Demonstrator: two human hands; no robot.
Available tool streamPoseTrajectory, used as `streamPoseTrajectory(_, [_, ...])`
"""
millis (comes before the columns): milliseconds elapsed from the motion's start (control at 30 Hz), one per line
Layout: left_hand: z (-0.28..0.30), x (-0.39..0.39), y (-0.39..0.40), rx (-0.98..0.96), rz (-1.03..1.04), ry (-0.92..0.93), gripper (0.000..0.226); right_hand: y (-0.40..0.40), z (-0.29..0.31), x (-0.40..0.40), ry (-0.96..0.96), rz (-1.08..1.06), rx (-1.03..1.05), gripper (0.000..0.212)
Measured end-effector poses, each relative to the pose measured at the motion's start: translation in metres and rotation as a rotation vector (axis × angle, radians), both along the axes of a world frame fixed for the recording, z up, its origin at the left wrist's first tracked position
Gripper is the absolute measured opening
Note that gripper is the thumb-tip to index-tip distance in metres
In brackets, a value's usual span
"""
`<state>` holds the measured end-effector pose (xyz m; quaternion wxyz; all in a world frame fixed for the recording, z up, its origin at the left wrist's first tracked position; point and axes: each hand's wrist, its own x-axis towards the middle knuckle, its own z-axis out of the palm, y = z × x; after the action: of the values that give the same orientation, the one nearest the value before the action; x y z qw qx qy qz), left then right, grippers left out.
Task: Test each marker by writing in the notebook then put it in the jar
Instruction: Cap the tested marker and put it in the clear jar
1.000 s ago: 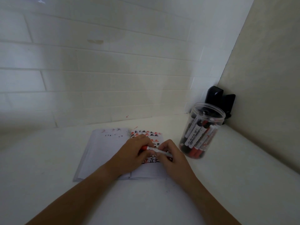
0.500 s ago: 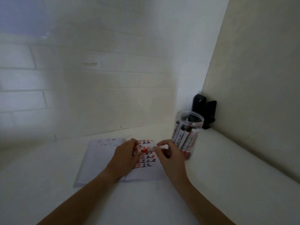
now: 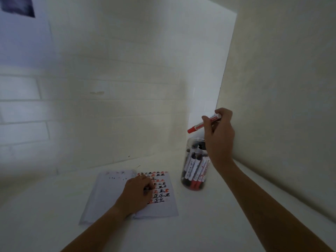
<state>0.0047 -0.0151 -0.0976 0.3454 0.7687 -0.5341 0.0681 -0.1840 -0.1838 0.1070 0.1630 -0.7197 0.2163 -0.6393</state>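
Step in hand: tested marker going to the jar

Notebook (image 3: 160, 206) open on tabletop (image 3: 227, 224), left hand (image 3: 137, 192) resting on page, fingers curled, contents unclear; jar (image 3: 195, 166) just beside; right hand (image 3: 219, 130) fingers pinch capped red marker (image 3: 199, 125) above jar mouth, tilted; next: tip upright, drop in

A single wide-angle camera worn on the person's head looks forward and down from close range. It faces a white table (image 3: 54, 206) set in a corner, with walls bending at the edges.
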Motion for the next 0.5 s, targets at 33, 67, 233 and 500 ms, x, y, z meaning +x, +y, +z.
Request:
streamPoseTrajectory(33, [-0.001,-0.002,-0.001,0.006,-0.011,0.004,0.011,-0.006,-0.002,0.0,0.048,-0.041,0.003,0.032])
streamPoseTrajectory(67, [-0.001,-0.004,-0.003,0.012,-0.02,0.008,0.011,-0.011,-0.006,0.0,0.113,-0.074,0.005,0.031])
streamPoseTrajectory(233, [-0.003,-0.003,-0.008,0.01,-0.052,0.045,0.009,-0.029,-0.038,0.011,0.581,-0.081,0.03,0.031])
streamPoseTrajectory(500, [-0.006,0.0,-0.01,-0.002,-0.07,0.038,0.014,-0.029,-0.057,0.022,0.835,-0.201,-0.188,0.059])
